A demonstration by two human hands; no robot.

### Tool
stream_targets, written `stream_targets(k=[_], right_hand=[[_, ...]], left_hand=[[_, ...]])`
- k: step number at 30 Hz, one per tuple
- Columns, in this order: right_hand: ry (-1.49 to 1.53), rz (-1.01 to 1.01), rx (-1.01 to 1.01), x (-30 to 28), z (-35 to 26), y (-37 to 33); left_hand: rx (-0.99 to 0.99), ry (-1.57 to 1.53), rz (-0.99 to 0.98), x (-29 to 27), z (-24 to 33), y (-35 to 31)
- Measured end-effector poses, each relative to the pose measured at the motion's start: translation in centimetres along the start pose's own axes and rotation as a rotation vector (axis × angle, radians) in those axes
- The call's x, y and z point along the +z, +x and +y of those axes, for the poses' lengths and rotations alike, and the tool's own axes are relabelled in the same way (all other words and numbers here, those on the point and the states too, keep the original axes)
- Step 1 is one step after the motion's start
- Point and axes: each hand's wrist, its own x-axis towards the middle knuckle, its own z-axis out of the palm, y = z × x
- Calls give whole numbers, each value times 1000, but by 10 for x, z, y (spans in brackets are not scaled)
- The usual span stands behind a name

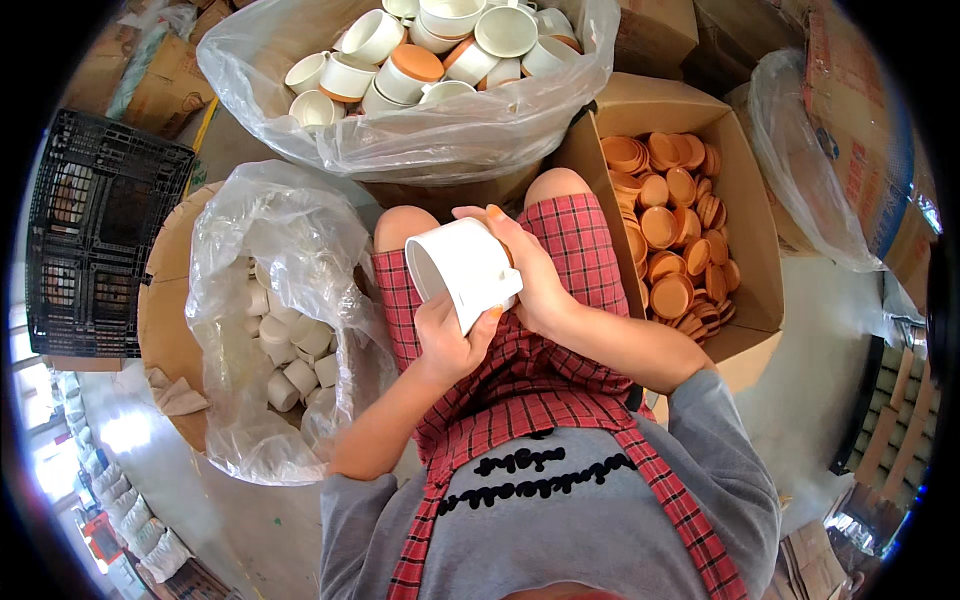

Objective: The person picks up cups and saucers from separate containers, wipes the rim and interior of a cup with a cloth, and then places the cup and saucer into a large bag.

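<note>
Over my lap, a white mug (455,265) lies tilted on its side in both hands. Its hollow mouth faces left, and the handle (500,290) points toward me. My left hand (450,335) grips the near wall, with fingers reaching inside the rim. At the base end, my right hand (530,270) wraps round the mug; a sliver of orange-brown shows beside its palm, mostly hidden. Orange shows on a fingertip of each hand. To the right stands a cardboard box (752,215) of round orange-brown discs (672,295).
Ahead, a plastic-lined container (400,145) holds white mugs, some with orange-brown bases. On the left, a plastic bag (265,215) inside a round carton (170,300) holds plain white cups (300,375). Black crates (90,230) stand at far left. More cartons (655,35) stand behind.
</note>
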Motion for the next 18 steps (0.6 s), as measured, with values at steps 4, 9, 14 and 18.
stream_targets(k=[4, 9, 14, 18], right_hand=[[-132, -12, -204, 6, -2, 2], [-218, 1, -278, 8, 3, 9], [36, -78, 156, -23, 26, 4], [106, 55, 330, -30, 41, -8]], left_hand=[[-53, -75, 142, 4, 1, 3], [-154, -105, 161, 3, 4, 0], [16, 66, -161, -5, -3, -16], [67, 145, -308, -15, 3, -15]])
